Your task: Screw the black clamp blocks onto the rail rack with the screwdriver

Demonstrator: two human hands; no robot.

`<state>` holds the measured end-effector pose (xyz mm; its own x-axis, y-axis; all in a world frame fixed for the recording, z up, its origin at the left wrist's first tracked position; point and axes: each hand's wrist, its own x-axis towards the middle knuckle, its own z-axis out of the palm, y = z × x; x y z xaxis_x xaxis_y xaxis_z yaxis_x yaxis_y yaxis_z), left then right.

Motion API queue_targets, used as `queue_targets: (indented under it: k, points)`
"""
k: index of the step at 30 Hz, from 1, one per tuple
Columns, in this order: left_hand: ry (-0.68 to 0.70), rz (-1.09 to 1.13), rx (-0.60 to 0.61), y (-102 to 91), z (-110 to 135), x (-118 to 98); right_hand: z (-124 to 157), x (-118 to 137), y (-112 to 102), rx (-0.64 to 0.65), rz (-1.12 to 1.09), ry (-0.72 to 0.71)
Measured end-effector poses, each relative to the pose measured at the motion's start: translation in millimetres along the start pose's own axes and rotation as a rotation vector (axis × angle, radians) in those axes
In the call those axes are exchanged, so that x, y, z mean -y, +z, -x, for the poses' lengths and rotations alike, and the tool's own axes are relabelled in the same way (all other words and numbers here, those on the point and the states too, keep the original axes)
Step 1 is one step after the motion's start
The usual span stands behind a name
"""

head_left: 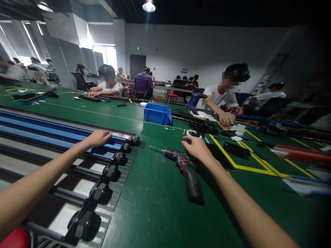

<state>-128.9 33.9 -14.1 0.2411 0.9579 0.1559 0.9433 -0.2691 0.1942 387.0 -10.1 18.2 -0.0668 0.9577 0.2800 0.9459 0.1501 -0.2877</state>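
Observation:
At the far end of a row of blue and silver rails [64, 132], my left hand [99, 138] is closed over the outermost rail [120, 135], close to its black end cap [136, 139]. The undersides of its fingers are hidden. My right hand [197, 148] hovers over the green table, fingers bent and a little apart, with nothing visible in them. Just below it lies a black and red cordless screwdriver [184, 168], its long bit [157, 148] pointing left. Several tiny dark parts [172, 136] and a white ring [193, 133] lie beyond the right fingertips.
A blue bin [157, 114] stands further back. Yellow tape lines [254, 168] and a dark flat piece [219, 156] are on the right. Across the table a co-worker [222, 93] handles small parts beside a blue drill [195, 100]. Another person [110, 84] works at the far left.

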Motion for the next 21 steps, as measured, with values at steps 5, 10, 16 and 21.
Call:
queue_targets:
  k: [5, 10, 16, 21]
  points:
    - [0.028, -0.019, 0.002, 2.5, -2.4, 4.1, -72.4, 33.5, 35.1, 0.138, 0.014, 0.057]
    - [0.043, -0.058, 0.010, 3.9, -4.1, 6.9, -100.1, 46.6, 83.0, 0.194, 0.039, 0.121]
    - [0.058, -0.061, -0.008, 5.2, -4.5, 9.0, -96.8, 48.2, 88.1, 0.108, 0.016, 0.075]
    - [0.039, -0.064, 0.005, 4.9, -4.3, 8.6, -87.0, 68.5, 78.5, 0.053, -0.057, -0.086]
